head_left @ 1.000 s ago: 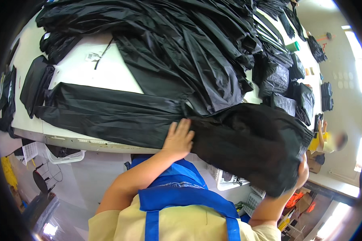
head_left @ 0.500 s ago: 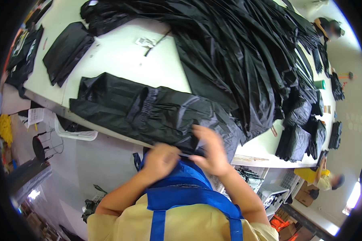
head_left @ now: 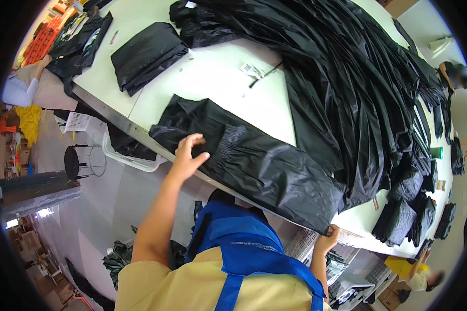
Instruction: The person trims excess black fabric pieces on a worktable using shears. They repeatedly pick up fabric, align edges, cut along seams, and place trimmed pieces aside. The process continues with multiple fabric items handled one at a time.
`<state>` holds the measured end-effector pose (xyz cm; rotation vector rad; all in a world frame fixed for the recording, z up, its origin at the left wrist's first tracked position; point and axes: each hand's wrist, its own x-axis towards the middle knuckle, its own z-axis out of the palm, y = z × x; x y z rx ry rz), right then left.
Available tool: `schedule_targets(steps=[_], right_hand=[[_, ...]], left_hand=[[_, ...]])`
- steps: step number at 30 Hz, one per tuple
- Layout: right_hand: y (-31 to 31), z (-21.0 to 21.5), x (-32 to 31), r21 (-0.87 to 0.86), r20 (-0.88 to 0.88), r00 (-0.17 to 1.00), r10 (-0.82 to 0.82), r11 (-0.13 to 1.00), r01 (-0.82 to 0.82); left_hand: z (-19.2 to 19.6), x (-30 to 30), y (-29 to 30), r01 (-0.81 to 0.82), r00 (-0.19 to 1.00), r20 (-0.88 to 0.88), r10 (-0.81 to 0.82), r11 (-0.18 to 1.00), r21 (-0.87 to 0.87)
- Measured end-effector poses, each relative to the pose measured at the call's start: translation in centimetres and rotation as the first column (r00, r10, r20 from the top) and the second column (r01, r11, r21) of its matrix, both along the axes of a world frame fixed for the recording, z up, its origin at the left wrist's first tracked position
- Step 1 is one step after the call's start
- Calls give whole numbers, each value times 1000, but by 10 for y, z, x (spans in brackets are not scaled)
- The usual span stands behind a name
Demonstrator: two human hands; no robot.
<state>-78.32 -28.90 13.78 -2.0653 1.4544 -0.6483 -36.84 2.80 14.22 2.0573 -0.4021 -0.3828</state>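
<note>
A long black garment [head_left: 285,171] of thin shiny fabric lies folded along the table's near edge, with a gathered elastic band across its left part. Over the near edge of that part is my left hand [head_left: 188,158], its thumb and fingers apart; whether it touches the fabric I cannot tell. At the garment's near right corner, my right hand [head_left: 328,240] pinches the edge of the cloth. A large heap of loose black fabric [head_left: 347,93] spreads beyond the garment, meeting its right end.
A folded black bundle [head_left: 148,54] lies at the far left of the white table [head_left: 218,78], and a small white label [head_left: 251,71] near its middle. Several black stacks [head_left: 394,223] stand at right. Below the edge are a white basket [head_left: 132,155] and a round stool [head_left: 72,161]. Other people work at both sides.
My hands were together at the near edge; now they are apart, the left farther up and left, the right at the garment's right corner. The garment lies flatter, and the view has shifted.
</note>
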Motion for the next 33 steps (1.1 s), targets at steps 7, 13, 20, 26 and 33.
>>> schedule_targets(steps=[7,13,20,26,33], right_hand=[[0,-39,-7,215,152,983,107,967,-139],[15,-23,3,178,-42,999,-16,984,23],[27,-33,11,25,-4,998,-64,998,64],[12,-25,8,-89,-72,997,-29,996,22],[19,7,46,476,79,993,-88,879,41]], left_hand=[[-50,139,46,-291,948,232,216,883,369],[26,69,-14,-160,978,144,150,985,58],[14,29,-56,289,956,-173,-236,846,449],[8,39,10,122,987,76,-142,966,226],[16,63,37,-11,982,-191,1,999,-52]])
